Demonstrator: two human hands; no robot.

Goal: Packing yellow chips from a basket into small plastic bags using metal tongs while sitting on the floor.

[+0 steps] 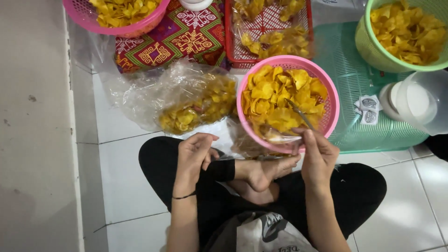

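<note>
A pink basket (pixel 326 84) full of yellow chips (pixel 280 95) sits on the floor in front of my crossed legs. My right hand (pixel 317 156) grips metal tongs (pixel 301 114) whose tips lie among the chips, and it also touches a small clear plastic bag (pixel 270 136) at the basket's near rim. My left hand (pixel 195 151) hovers over my left knee with fingers loosely curled; whether it pinches the thin plastic is unclear. A large clear bag of chips (pixel 196 100) lies just left of the basket.
Another pink basket of chips (pixel 119 14) stands at the top left, a red crate with bagged chips (pixel 268 30) at the top centre, a green basket of chips (pixel 401 32) at the top right. A green tray (pixel 354 74), small sachets (pixel 368 109) and a clear tub (pixel 420 100) lie to the right.
</note>
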